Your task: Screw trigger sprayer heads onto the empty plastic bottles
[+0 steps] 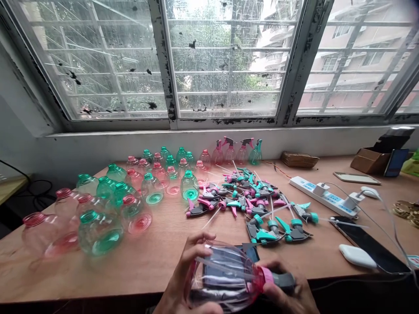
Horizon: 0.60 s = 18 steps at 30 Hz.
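A clear pink spray bottle (225,274) lies on its side in the air at the table's front edge, its neck toward the right. Around the body of the bottle my left hand (188,270) is wrapped, thumb below and fingers above. My right hand (284,288) grips the pink collar and grey spray head (283,281) at the neck. The dip tube runs inside the bottle. Just beyond lies a heap of loose pink, teal and grey spray heads (242,196). Open pink and green bottles (101,235) stand on the left.
Several bottles with spray heads (242,152) stand by the wall. A white power strip (322,194) with plugged chargers, a black phone (369,242) and a white earbud case (357,256) lie on the right. Further back are a brown package (299,159) and a cardboard box (369,161).
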{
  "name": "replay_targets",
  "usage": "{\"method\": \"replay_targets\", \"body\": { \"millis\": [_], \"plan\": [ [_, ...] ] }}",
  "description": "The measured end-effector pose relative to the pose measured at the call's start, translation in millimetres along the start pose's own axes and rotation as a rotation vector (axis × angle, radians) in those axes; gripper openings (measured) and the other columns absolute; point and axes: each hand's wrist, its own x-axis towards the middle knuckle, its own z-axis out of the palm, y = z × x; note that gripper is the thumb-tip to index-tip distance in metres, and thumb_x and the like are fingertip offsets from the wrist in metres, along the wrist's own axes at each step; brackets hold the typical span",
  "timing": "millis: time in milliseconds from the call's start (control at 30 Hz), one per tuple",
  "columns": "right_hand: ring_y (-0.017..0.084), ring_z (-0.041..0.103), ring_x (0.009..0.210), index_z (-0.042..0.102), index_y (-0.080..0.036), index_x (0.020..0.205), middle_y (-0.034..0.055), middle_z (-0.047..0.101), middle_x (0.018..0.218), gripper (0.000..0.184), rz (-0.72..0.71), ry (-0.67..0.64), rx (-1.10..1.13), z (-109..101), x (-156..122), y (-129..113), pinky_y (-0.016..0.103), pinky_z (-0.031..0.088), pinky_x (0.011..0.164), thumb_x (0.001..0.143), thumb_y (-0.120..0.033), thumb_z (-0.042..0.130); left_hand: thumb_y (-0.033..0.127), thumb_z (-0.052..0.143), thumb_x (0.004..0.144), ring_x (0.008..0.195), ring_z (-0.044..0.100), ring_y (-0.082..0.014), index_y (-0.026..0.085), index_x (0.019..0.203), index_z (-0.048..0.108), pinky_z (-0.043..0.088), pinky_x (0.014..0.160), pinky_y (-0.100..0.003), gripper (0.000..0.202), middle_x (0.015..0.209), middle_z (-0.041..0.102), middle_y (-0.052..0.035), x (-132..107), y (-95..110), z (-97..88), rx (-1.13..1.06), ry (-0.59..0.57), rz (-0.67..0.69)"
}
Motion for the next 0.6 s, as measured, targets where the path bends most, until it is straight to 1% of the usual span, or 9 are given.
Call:
{"method": "replay_targets", "body": {
  "millis": [67, 100, 233, 267, 333, 400, 433, 500, 600],
  "plan": [
    [0.021, 0.068, 0.066, 0.074, -0.021, 0.087, 0.0036, 0.072, 0.070, 0.038, 0.073, -0.092, 0.108, 0, 6, -3, 0.026, 0.052, 0.060, 0.080, -0.059, 0.072, 0.052, 0.073, 0.082, 0.138, 0.042, -0.0376, 0.038, 0.134, 0.050, 0.040, 0.112, -0.053, 0.058, 0.141, 0.042, -0.0092, -1, -4, 0.5, 0.090, 0.024, 0.130],
    [0.019, 0.067, 0.065, 0.073, -0.020, 0.087, 0.0035, 0.071, 0.070, 0.038, 0.097, -0.125, 0.130, -1, 10, -6, 0.026, 0.053, 0.060, 0.080, -0.057, 0.073, 0.051, 0.074, 0.082, 0.139, 0.040, -0.0371, 0.038, 0.133, 0.050, 0.038, 0.113, -0.053, 0.058, 0.141, 0.043, -0.0090, -1, -5, -1.1, 0.122, 0.025, 0.143],
    [0.020, 0.070, 0.060, 0.068, -0.017, 0.091, 0.0040, 0.072, 0.071, 0.041, 0.170, -0.192, 0.095, -22, 48, -29, 0.030, 0.058, 0.058, 0.078, -0.054, 0.077, 0.065, 0.070, 0.078, 0.142, 0.036, -0.0400, 0.040, 0.145, 0.039, 0.035, 0.115, -0.055, 0.078, 0.152, 0.037, -0.0094, 4, -6, -15.9, 0.112, 0.039, -0.038],
    [0.021, 0.071, 0.060, 0.066, -0.017, 0.094, 0.0038, 0.072, 0.070, 0.042, 0.159, -0.171, 0.056, -32, 65, -37, 0.032, 0.059, 0.058, 0.079, -0.056, 0.075, 0.068, 0.066, 0.079, 0.143, 0.035, -0.0405, 0.040, 0.149, 0.032, 0.034, 0.115, -0.056, 0.083, 0.156, 0.034, -0.0098, 6, -8, -19.9, 0.093, 0.077, -0.082],
    [0.020, 0.070, 0.059, 0.062, -0.018, 0.102, 0.0045, 0.072, 0.072, 0.044, 0.087, -0.065, -0.086, -58, 110, -53, 0.033, 0.058, 0.058, 0.086, -0.058, 0.066, 0.063, 0.058, 0.089, 0.142, 0.039, -0.0381, 0.039, 0.152, 0.025, 0.036, 0.114, -0.055, 0.075, 0.160, 0.030, -0.0095, 10, -14, -26.8, 0.067, 0.201, -0.160],
    [0.019, 0.069, 0.064, 0.059, -0.017, 0.102, 0.0074, 0.073, 0.081, 0.039, 0.002, 0.086, -0.343, -86, 161, -65, 0.032, 0.057, 0.060, 0.092, -0.054, 0.058, 0.050, 0.053, 0.097, 0.139, 0.044, -0.0340, 0.037, 0.150, 0.029, 0.040, 0.111, -0.051, 0.059, 0.160, 0.032, -0.0088, 14, -22, -31.6, 0.076, 0.326, -0.247],
    [0.018, 0.068, 0.062, 0.059, -0.017, 0.101, 0.0072, 0.074, 0.081, 0.035, 0.000, 0.153, -0.530, -100, 187, -69, 0.029, 0.054, 0.056, 0.090, -0.050, 0.060, 0.046, 0.054, 0.098, 0.138, 0.046, -0.0323, 0.035, 0.148, 0.032, 0.041, 0.111, -0.049, 0.055, 0.158, 0.035, -0.0087, 16, -26, -33.3, 0.090, 0.374, -0.288],
    [0.017, 0.064, 0.060, 0.060, -0.015, 0.096, 0.0072, 0.073, 0.075, 0.024, 0.021, 0.208, -0.667, -126, 235, -73, 0.027, 0.048, 0.052, 0.085, -0.034, 0.069, 0.044, 0.056, 0.097, 0.135, 0.049, -0.0304, 0.032, 0.144, 0.036, 0.041, 0.111, -0.047, 0.053, 0.154, 0.041, -0.0095, 18, -34, -35.8, 0.112, 0.420, -0.349],
    [0.022, 0.066, 0.072, 0.063, -0.014, 0.089, 0.0071, 0.073, 0.074, 0.016, 0.029, 0.297, -0.848, -154, 287, -68, 0.031, 0.047, 0.064, 0.078, -0.019, 0.074, 0.045, 0.056, 0.097, 0.134, 0.051, -0.0288, 0.029, 0.144, 0.037, 0.042, 0.110, -0.045, 0.053, 0.148, 0.047, -0.0106, 18, -41, -37.8, 0.135, 0.425, -0.384]
  ]
}}
